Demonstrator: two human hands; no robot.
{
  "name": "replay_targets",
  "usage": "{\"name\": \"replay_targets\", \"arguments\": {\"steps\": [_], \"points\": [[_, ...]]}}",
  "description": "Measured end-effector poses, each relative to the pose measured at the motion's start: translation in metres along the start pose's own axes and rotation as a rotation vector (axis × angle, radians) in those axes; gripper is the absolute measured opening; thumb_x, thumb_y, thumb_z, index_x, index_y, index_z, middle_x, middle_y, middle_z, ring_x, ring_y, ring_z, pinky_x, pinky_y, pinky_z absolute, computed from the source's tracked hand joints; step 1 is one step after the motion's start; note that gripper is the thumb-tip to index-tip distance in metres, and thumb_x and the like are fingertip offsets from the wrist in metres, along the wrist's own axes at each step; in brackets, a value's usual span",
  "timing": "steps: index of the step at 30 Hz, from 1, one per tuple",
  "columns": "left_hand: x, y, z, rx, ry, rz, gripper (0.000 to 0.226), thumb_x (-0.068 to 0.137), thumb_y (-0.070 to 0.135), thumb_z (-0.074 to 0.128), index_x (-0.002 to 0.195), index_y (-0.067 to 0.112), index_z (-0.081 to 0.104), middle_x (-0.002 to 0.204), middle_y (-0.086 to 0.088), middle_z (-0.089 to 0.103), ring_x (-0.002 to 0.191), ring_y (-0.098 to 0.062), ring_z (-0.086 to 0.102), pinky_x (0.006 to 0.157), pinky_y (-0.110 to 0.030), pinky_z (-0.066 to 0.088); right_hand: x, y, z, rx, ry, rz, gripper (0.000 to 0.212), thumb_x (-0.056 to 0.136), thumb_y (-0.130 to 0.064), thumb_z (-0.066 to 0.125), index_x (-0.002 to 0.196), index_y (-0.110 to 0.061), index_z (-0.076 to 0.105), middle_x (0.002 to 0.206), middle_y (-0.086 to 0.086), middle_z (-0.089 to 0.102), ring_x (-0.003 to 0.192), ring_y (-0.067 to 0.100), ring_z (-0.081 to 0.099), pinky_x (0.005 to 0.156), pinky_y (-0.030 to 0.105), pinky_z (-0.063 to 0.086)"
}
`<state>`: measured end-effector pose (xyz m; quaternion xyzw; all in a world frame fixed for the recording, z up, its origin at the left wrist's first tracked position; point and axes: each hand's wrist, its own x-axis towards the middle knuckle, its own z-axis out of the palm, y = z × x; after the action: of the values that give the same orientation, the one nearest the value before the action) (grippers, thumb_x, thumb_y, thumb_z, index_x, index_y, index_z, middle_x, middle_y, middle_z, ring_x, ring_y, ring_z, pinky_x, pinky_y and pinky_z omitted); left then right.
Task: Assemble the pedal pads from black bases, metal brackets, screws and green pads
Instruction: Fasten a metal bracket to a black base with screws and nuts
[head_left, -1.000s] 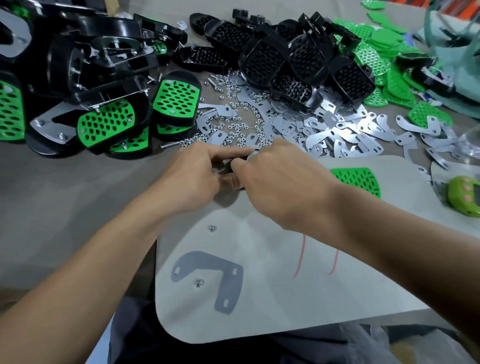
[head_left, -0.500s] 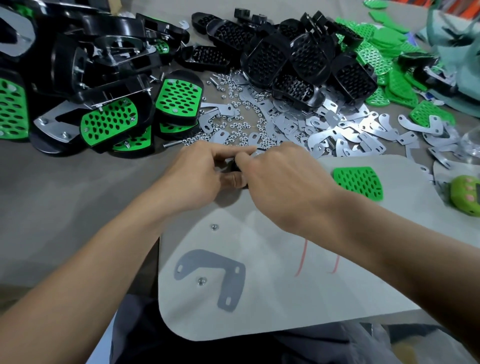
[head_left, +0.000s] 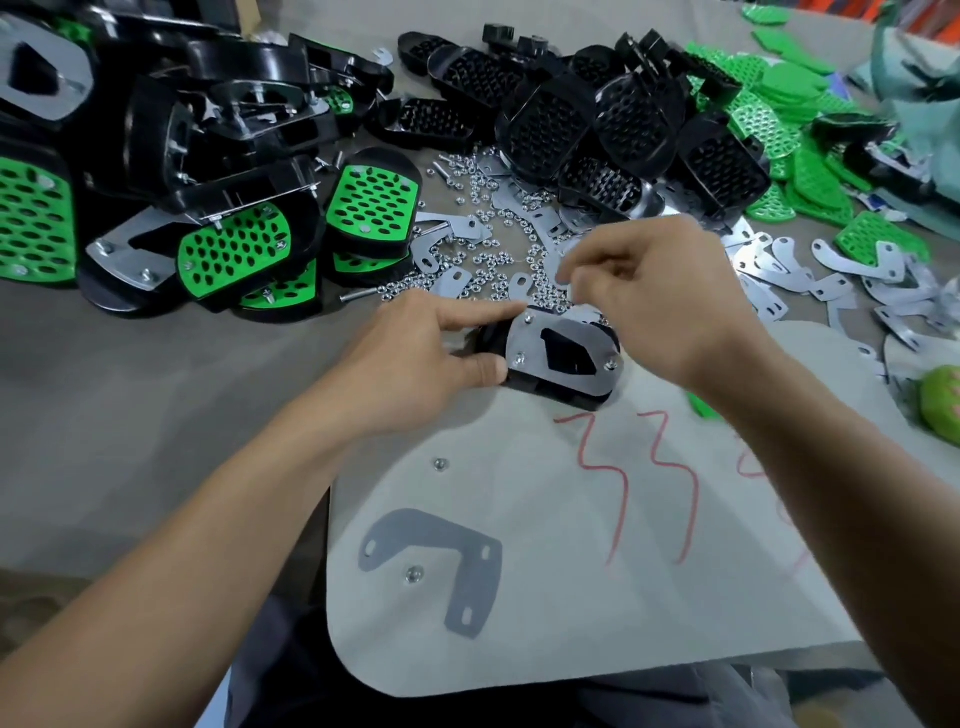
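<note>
A black base (head_left: 545, 387) lies upside down at the far edge of the white board (head_left: 545, 597), with a metal bracket (head_left: 524, 338) on top of it and screw ends showing at three corners. My left hand (head_left: 415, 358) grips the base's left end between thumb and forefinger. My right hand (head_left: 665, 291) hovers just above and behind the base, its fingertips pinched on a small nut at the heap of loose nuts (head_left: 493, 265). A green pad (head_left: 701, 405) peeks out behind my right forearm.
Finished green-and-black pedals (head_left: 374, 208) are piled at the left, black bases (head_left: 623, 130) at the back, green pads (head_left: 779, 130) at the back right, brackets (head_left: 779, 265) to the right. A spare bracket (head_left: 431, 551) and two nuts lie on the board. A green gadget (head_left: 943, 405) sits at the right edge.
My right hand has lifted off the base and gone back to the nut heap, uncovering the bracket and base. My left hand stays gripping the base.
</note>
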<state>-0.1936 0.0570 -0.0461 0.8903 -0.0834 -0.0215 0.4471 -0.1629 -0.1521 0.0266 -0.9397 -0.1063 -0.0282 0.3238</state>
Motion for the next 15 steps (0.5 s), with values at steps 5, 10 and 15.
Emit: {"name": "replay_targets", "arguments": {"steps": [5, 10, 15], "points": [[-0.007, 0.015, -0.001, 0.090, 0.027, 0.009, 0.048, 0.065, 0.066, 0.062, 0.106, 0.086, 0.046, 0.100, 0.061, 0.050, 0.109, 0.024, 0.049, 0.090, -0.019, 0.044, -0.009, 0.014, 0.016, 0.147, -0.195, 0.082, 0.030, 0.086, -0.009, 0.065, 0.094, -0.034, 0.080, 0.081, -0.023, 0.073, 0.075, -0.003, 0.066, 0.075, 0.021, 0.051], [-0.018, 0.019, 0.011, 0.223, 0.143, 0.078, 0.064, 0.068, 0.083, 0.054, 0.128, 0.062, 0.058, 0.092, 0.066, 0.034, 0.099, 0.020, 0.035, 0.086, -0.021, 0.037, -0.018, 0.020, 0.027, 0.370, -0.100, 0.144, 0.033, 0.087, 0.000, 0.066, 0.092, -0.029, 0.082, 0.085, -0.010, 0.077, 0.069, 0.003, 0.071, 0.052, 0.018, 0.055], [-0.018, 0.022, 0.011, 0.428, 0.143, 0.137, 0.076, 0.071, 0.085, 0.046, 0.136, 0.049, 0.058, 0.117, 0.047, 0.055, 0.106, -0.005, 0.045, 0.089, -0.038, 0.036, -0.021, 0.017, 0.025, 0.351, -0.075, 0.116, 0.035, 0.086, -0.002, 0.064, 0.082, -0.033, 0.080, 0.076, -0.019, 0.073, 0.056, 0.004, 0.070, 0.043, 0.014, 0.050]]}}
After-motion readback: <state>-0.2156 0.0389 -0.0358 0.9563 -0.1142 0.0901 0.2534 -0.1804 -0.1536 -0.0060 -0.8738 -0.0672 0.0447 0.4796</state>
